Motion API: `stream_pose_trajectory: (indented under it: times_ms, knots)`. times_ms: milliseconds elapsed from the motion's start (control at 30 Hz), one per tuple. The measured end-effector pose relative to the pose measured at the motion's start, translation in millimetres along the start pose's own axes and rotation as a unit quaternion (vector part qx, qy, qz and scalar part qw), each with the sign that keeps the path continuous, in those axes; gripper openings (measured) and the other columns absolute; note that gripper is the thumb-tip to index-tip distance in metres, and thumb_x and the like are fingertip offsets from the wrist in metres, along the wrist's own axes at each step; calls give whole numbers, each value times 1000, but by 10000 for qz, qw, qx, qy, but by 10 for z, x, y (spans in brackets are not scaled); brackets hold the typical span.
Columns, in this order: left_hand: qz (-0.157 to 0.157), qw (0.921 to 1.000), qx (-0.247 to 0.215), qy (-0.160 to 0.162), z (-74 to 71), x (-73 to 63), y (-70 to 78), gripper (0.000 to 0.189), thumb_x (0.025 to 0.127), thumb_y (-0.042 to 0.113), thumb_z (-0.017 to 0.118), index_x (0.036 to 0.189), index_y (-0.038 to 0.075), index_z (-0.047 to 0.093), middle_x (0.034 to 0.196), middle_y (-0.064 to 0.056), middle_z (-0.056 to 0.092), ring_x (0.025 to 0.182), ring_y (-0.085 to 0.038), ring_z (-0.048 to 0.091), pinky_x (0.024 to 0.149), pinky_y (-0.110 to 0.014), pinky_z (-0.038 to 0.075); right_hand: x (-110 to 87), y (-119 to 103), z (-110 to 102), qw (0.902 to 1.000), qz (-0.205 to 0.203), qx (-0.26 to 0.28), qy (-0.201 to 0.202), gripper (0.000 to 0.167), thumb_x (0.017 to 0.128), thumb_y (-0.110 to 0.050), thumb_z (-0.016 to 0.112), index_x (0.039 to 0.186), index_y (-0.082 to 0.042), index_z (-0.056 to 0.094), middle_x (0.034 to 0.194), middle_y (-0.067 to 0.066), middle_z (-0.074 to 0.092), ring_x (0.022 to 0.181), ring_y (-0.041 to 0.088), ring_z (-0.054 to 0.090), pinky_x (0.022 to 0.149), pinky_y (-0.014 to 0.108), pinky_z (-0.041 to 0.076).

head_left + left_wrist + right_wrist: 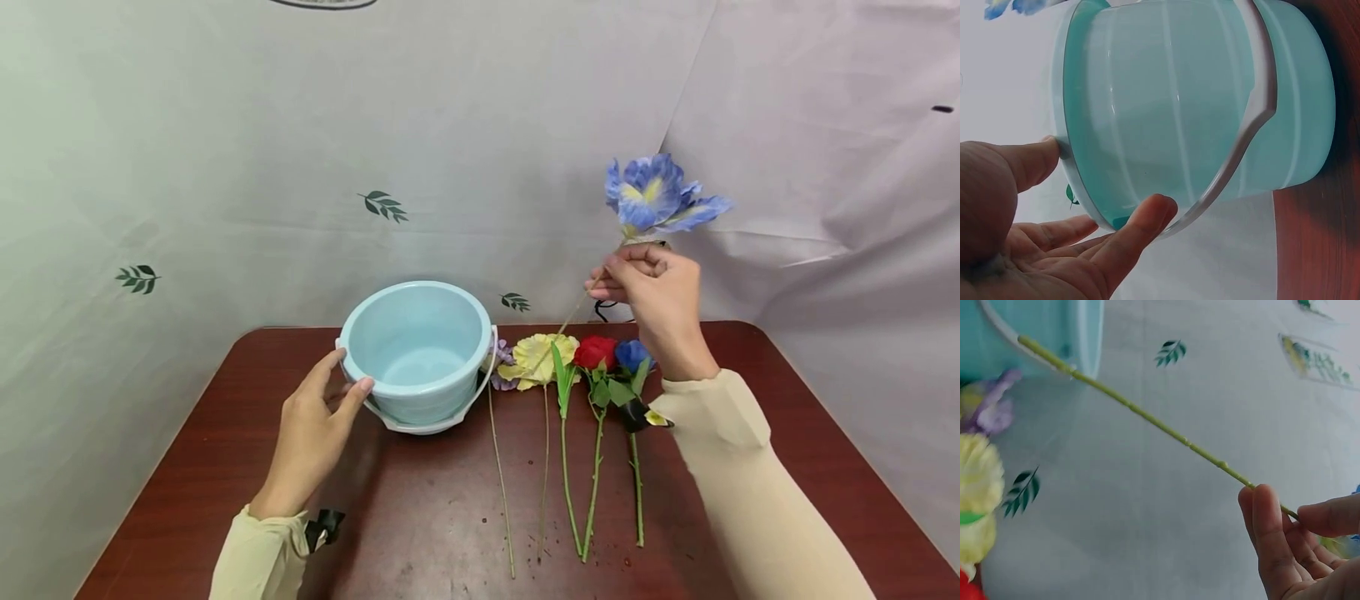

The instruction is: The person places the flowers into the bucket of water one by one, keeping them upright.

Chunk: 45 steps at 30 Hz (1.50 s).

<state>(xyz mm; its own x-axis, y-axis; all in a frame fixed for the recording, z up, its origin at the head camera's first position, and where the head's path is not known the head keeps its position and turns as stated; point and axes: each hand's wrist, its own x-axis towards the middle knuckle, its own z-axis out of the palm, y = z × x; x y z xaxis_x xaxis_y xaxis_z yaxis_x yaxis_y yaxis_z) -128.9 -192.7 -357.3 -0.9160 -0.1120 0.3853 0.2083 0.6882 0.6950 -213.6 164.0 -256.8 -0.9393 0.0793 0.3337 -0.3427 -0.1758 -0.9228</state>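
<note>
A light blue bucket (431, 406) with a white handle (1264, 81) stands upright toward the back of the table. My left hand (311, 429) holds its left rim, thumb and fingers spread along the edge. Raised to the right of the bucket, my right hand (660, 296) pinches the thin green stem (1160, 426) of a blue iris (651, 196) just below the bloom. The stem slants down and left; in the right wrist view its tip overlaps the bucket's side, and I cannot tell whether they touch. The bucket's visible interior holds nothing.
On the dark red table (420, 517), several flowers lie in a row right of the bucket: a purple one (504, 365), a yellow one (536, 360), a red rose (595, 352), a blue rose (632, 355) and green leaves (564, 379). A pale cloth (480, 167) hangs behind.
</note>
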Motion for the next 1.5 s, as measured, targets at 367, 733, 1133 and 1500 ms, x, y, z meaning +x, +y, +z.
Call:
stream_pose_trajectory:
  times_ms: [367, 733, 1133, 1500]
  knots:
    - [-94, 9999, 47, -27, -2, -2, 9, 58, 94, 24, 64, 143, 2, 42, 116, -21, 62, 91, -29, 69, 75, -42, 57, 43, -91, 380, 9960, -662, 544, -246, 2, 91, 7, 59, 91, 9, 60, 76, 18, 69, 65, 26, 70, 66, 36, 59]
    - [-101, 9999, 28, -73, -2, -5, 12, 59, 93, 22, 65, 144, 3, 41, 123, -20, 58, 97, -30, 67, 77, -43, 57, 10, 134, 632, 9970, -451, 543, -312, 4, 92, 5, 59, 88, 5, 60, 80, 17, 69, 70, 26, 71, 70, 37, 59]
    - [-152, 9999, 36, -52, -5, -22, 31, 59, 94, 22, 65, 144, 3, 41, 122, -20, 59, 97, -30, 67, 77, -43, 57, -18, 484, 819, 9978, 487, 93, -438, 10, 93, 5, 58, 96, 14, 59, 82, 21, 68, 73, 25, 71, 73, 37, 59]
    - [-130, 9999, 42, -19, -12, -25, 34, 58, 93, 21, 66, 143, 3, 42, 116, -19, 62, 94, -28, 68, 77, -41, 57, -5, 735, 909, 9904, 1278, -334, -414, 14, 92, 2, 61, 96, 15, 63, 89, 27, 67, 68, 17, 69, 71, 32, 59]
